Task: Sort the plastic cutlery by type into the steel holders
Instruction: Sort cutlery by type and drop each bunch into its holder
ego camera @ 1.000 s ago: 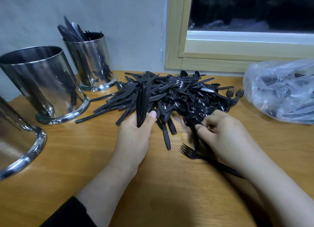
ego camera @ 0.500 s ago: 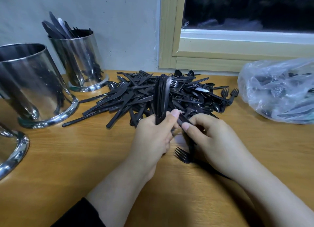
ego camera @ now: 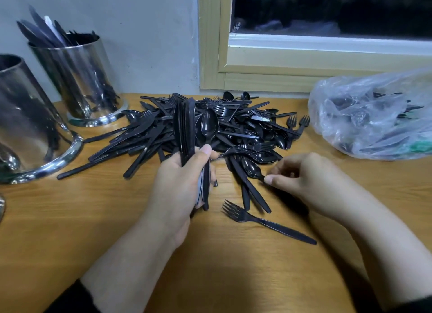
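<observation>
Black plastic cutlery heap (ego camera: 210, 128) looks light, stiff and slick; take handles. Left hand (ego camera: 180, 186) grips a bundle of black plastic knives and a spoon (ego camera: 187, 130). Right hand (ego camera: 304, 181), at four o'clock, pinches a black plastic spoon (ego camera: 251, 168) by its handle.

Glossy black plastic cutlery (ego camera: 210, 128), mirror-polished steel holders (ego camera: 77, 78), smooth wood-grain table (ego camera: 70, 219), crinkled clear plastic bag (ego camera: 374, 116)

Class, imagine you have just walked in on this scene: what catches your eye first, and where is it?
A big heap of black plastic cutlery sprawls across the middle of the wooden table. In front of it, the left hand grips a bundle of knives and a spoon. At far left, a steel holder already holds knives.
</observation>
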The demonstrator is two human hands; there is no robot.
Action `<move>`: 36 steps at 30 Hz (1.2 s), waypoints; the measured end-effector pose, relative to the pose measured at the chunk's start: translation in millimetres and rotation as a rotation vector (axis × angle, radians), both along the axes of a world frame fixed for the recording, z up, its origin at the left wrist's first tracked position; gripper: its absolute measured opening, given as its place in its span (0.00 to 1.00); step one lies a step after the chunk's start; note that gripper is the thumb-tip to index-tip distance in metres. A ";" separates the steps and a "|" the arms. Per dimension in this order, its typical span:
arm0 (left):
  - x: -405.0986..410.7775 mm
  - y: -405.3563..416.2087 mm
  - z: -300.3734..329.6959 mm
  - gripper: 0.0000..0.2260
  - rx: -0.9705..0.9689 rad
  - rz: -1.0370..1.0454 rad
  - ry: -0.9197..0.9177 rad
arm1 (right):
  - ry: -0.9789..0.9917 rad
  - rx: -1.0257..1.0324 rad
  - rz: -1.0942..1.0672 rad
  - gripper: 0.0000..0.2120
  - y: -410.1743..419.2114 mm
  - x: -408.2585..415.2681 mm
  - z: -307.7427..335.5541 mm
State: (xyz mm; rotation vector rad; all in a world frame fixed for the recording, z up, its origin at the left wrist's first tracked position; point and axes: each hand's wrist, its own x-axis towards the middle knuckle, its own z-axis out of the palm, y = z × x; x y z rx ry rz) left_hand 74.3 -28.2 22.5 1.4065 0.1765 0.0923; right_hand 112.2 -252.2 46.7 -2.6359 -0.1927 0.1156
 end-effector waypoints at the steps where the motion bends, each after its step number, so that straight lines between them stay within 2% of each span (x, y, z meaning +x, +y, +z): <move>1: -0.5 -0.1 -0.2 0.10 0.005 -0.009 -0.002 | 0.009 -0.014 0.006 0.10 2.4 0.0 -1.1; 6: -2.7 -0.7 0.6 0.11 0.009 -0.026 -0.002 | 0.031 -0.025 0.005 0.10 8.4 0.5 -7.4; 11: -3.6 -1.9 -0.3 0.10 0.005 -0.013 0.003 | -0.039 0.142 -0.037 0.09 0.6 3.9 -4.8; 16: -4.2 -4.5 3.9 0.10 0.024 0.017 0.015 | -0.198 0.579 -0.041 0.12 11.6 -7.0 9.1; 19: -4.4 -7.5 4.7 0.09 0.062 0.015 0.008 | -0.004 0.893 0.012 0.13 29.0 -14.5 9.3; 21: -5.8 -10.8 6.1 0.10 0.093 0.000 0.003 | 0.110 0.990 0.060 0.12 38.6 -17.3 5.1; 32: -13.3 -19.9 13.9 0.15 0.154 -0.137 -0.028 | 0.111 0.976 0.088 0.13 49.3 -20.3 -2.7; 36: -13.7 -17.4 11.8 0.18 0.256 -0.222 -0.036 | 0.055 0.849 0.031 0.12 47.9 -19.4 -3.2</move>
